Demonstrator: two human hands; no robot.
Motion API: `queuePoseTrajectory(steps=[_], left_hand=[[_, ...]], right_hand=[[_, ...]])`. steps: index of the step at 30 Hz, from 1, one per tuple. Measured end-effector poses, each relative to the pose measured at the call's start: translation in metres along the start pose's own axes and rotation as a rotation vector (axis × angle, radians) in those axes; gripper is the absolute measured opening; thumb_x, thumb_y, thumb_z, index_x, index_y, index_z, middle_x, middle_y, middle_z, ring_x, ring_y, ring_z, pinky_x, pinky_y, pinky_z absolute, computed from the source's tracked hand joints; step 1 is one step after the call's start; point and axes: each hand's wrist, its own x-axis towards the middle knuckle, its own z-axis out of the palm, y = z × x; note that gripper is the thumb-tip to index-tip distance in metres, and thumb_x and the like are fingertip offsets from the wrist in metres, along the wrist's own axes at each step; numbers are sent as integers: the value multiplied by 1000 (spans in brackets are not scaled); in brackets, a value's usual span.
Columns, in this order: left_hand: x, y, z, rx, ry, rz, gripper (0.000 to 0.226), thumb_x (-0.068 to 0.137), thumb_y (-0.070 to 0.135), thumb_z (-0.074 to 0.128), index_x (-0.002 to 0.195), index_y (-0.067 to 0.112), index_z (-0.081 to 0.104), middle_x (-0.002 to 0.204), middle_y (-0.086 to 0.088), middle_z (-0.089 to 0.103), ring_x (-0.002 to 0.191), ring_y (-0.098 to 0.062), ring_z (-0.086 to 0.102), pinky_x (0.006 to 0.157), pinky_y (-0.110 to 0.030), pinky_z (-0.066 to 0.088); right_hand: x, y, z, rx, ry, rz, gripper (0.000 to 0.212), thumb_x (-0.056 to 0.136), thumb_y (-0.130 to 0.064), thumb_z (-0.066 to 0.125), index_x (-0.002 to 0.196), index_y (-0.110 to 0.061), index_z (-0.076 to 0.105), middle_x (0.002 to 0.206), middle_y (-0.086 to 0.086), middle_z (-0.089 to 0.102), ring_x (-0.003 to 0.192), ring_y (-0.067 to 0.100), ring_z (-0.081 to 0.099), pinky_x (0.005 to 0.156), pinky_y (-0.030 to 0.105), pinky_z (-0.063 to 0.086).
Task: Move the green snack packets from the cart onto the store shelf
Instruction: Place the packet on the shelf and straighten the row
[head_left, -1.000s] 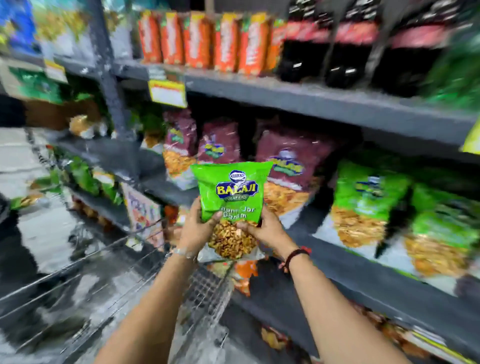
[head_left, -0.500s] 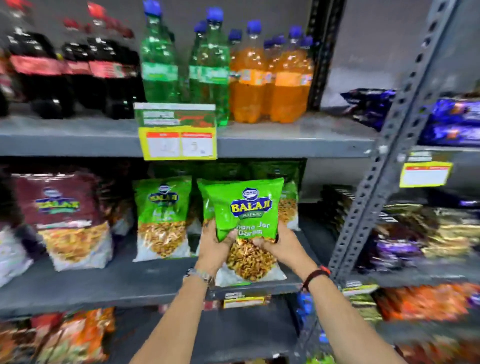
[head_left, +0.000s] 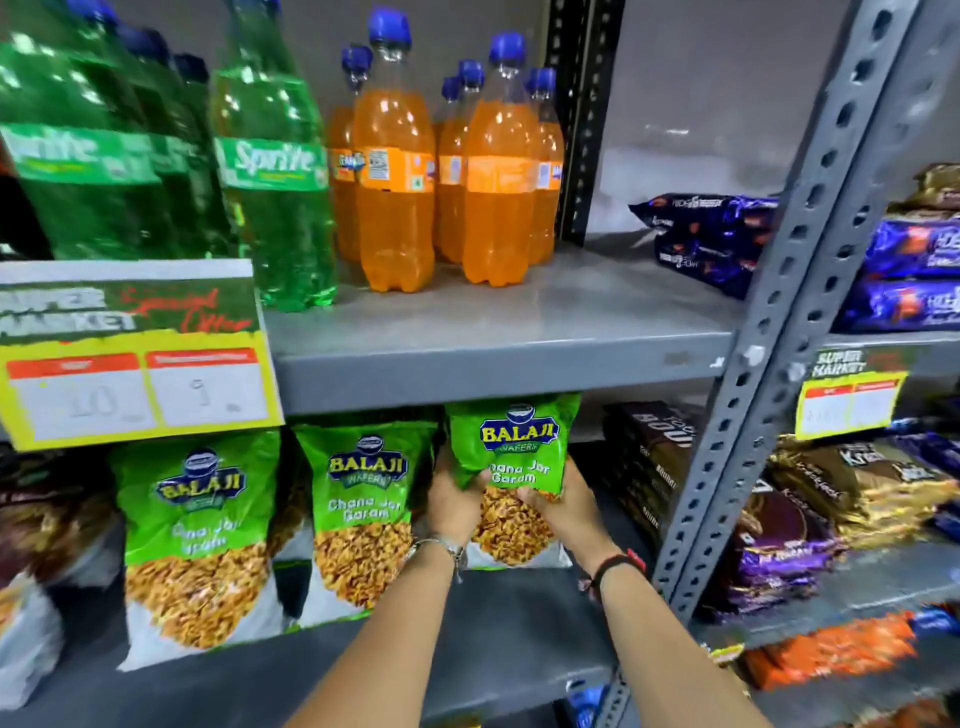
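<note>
Under the upper shelf lip, both hands clamp one green packet (head_left: 511, 467): left hand (head_left: 453, 501) and right hand (head_left: 569, 506) closed on its lower half. It's moved in from the aisle; base now at the shelf deck (head_left: 519, 613), just right of stocked packet (head_left: 366, 514). Placement nearly done, release pending.

The packet (head_left: 511, 467) between the hands (head_left: 511, 506) is glossy plastic film, green above and clear below, its skin crinkled. The packets (head_left: 358, 514) beside it shine the same way. The shelf (head_left: 498, 613) is grey painted metal, smooth with a dull sheen; the upright (head_left: 769, 322) is punched metal angle, matt grey. The bottles (head_left: 397, 171) are clear glossy plastic with smooth blue caps. The price card (head_left: 135, 358) looks like matt paper.
</note>
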Motion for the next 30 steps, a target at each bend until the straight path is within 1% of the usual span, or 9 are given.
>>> queuePoseTrajectory(steps=[4, 8, 11, 14, 16, 18, 22, 26, 30], left_hand=[[2, -26, 11, 65, 82, -69, 53, 79, 1, 61, 127, 0, 39, 116, -15, 57, 101, -36, 58, 81, -30, 41], [-5, -57, 16, 67, 68, -189, 71, 72, 17, 68, 131, 1, 31, 123, -15, 51, 117, -29, 48, 97, -44, 40], [-4, -65, 20, 163, 56, -214, 58, 80, 9, 61, 130, 3, 31, 121, -20, 56, 115, -35, 51, 96, -48, 44], [0, -65, 25, 203, 64, -196, 52, 82, 9, 59, 126, 0, 34, 107, -16, 59, 101, -27, 55, 83, -36, 45], [0, -64, 33, 199, 72, -201, 45, 82, 6, 58, 122, -2, 38, 96, -9, 53, 92, -19, 51, 73, -26, 36], [-2, -64, 43, 199, 70, -207, 41, 81, 2, 59, 118, -2, 42, 93, -13, 58, 91, -26, 59, 69, -22, 34], [-3, -66, 52, 220, 113, -217, 35, 81, -3, 54, 115, -1, 47, 109, -24, 65, 102, -34, 62, 78, -33, 46], [-6, -64, 47, 268, 161, -182, 39, 83, -1, 52, 121, 7, 46, 109, -27, 64, 100, -38, 62, 82, -41, 49], [-19, -60, 20, 302, 140, 85, 39, 80, 3, 58, 118, 7, 52, 115, -23, 58, 101, -35, 59, 84, -40, 50]], right_hand=[[15, 30, 13, -67, -94, 68, 77, 57, -37, 66, 128, -18, 44, 122, 14, 63, 111, 29, 59, 99, 46, 46], [7, 57, 24, 40, -142, 153, 113, 40, -59, 78, 132, -10, 35, 129, 10, 55, 118, 22, 52, 104, 41, 42], [-4, 54, 23, 1, -126, 197, 89, 54, -50, 73, 127, -12, 41, 124, 13, 59, 113, 28, 56, 97, 42, 47], [5, 62, 23, 48, -84, 188, 62, 71, -24, 73, 124, -11, 44, 120, 13, 60, 111, 28, 57, 95, 40, 45], [8, 68, 20, 122, -3, 145, 62, 64, -33, 73, 117, -14, 48, 112, 12, 64, 103, 27, 61, 91, 43, 50], [8, 77, 15, 251, 56, 174, 60, 60, -43, 69, 111, -20, 48, 104, 8, 65, 92, 20, 63, 77, 33, 56], [5, 90, 11, 380, 4, 220, 24, 89, -21, 53, 112, -21, 46, 109, 7, 62, 88, 10, 63, 63, 12, 56], [2, 83, 15, 357, 29, 216, 32, 84, -30, 60, 112, -25, 46, 119, 12, 60, 98, 19, 62, 80, 30, 58], [-13, 54, 27, 33, 450, 113, 72, 62, -59, 54, 115, -11, 47, 121, 20, 46, 115, 34, 44, 100, 48, 38]])
